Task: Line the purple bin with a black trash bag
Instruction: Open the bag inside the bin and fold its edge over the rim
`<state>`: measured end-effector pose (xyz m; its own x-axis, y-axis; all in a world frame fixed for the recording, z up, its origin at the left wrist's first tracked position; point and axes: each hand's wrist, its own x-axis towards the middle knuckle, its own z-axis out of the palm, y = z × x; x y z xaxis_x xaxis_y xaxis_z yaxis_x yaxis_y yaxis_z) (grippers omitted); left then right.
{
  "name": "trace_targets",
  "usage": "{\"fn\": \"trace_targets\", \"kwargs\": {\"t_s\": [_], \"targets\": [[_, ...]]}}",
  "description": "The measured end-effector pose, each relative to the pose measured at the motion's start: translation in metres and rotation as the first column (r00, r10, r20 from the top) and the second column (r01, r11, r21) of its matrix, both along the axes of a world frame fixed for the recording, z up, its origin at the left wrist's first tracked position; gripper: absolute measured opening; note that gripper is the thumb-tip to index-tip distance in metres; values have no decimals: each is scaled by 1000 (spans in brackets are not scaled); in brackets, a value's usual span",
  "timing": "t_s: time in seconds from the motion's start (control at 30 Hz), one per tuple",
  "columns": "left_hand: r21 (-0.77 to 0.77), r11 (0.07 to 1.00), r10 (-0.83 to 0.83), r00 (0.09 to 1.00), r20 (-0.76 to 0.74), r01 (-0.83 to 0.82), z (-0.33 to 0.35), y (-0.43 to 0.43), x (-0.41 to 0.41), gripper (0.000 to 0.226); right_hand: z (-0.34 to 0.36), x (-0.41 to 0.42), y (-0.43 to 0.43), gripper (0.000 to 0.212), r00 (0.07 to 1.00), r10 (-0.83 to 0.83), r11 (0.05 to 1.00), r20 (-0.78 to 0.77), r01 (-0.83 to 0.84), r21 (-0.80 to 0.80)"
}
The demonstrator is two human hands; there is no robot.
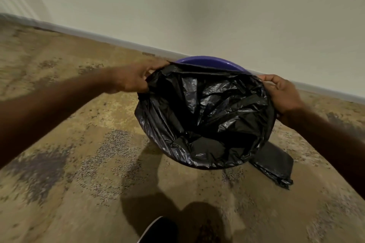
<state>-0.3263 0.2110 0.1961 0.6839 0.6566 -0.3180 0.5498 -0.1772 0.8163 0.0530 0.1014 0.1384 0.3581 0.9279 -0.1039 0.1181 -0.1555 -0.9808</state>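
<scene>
The trash bag (205, 112) I'm gripping is thin, crinkled, glossy black plastic. At its twelve o'clock, the bin (209, 61) rim looks smooth purple plastic. The carpet (79, 163) is rough, matt, mottled.

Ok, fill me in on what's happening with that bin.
A person is lining a round purple plastic bin with a crinkled black plastic trash bag. The left hand and right hand each grip the bag's mouth at opposite sides, spreading it open. The near rim is covered; the far rim remains bare. Folded black bags lie on the carpet.
</scene>
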Motion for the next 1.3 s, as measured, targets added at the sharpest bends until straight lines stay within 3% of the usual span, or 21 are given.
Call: {"fn": "trace_targets", "kwargs": {"t_s": [0.07,0.13,0.3,0.37,0.5,0.57,0.63,0.7,0.77,0.83,0.93,1.03,1.1,1.2,1.3], "targets": [[-17,999,-35,993,111,37,-5,-7,-10,68,-2,2,-4,3,1000,-9,999,-10,9,-33],[48,995,-88,989,123,83,-6,-9,-16,66,-2,6,-9,4,1000,5,996,-14,-6,-84],[439,882,-189,982,2,169,-16,-21,-7,74,-2,15,-14,8,999,29,997,27,-27,-76],[427,890,-181,983,18,156,-18,-18,-8,74,1,22,-14,14,997,25,997,70,-20,-77],[221,975,7,999,54,-18,-5,6,-3,61,17,21,-1,24,983,52,998,174,-45,-42],[257,963,94,995,-26,-84,-1,16,12,61,21,13,8,21,957,27,999,290,-20,-28],[396,915,148,977,-153,-77,1,17,30,69,24,4,15,17,918,-20,999,396,34,-28],[524,847,228,952,-206,-89,1,17,42,61,28,-3,17,14,857,-47,998,513,60,-10],[658,747,274,945,-181,-91,0,14,43,59,35,-4,15,14,740,-105,994,664,88,59],[771,633,281,950,-135,-78,3,6,34,60,45,-2,6,15,676,-189,982,712,111,156],[847,530,221,969,-109,-26,13,-11,19,65,56,1,-9,14,747,-259,964,612,154,219],[883,468,167,978,-123,31,24,-24,7,65,69,1,-22,13,872,-179,979,455,112,172],[889,455,156,978,-141,56,33,-26,0,70,82,0,-25,10,908,-150,978,390,78,193],[877,477,196,965,-174,62,42,-25,-4,78,94,-6,-25,12,857,-210,958,470,85,273],[744,667,281,915,-289,31,31,-37,5,99,79,-18,-30,34,799,-149,983,582,59,171]]}}
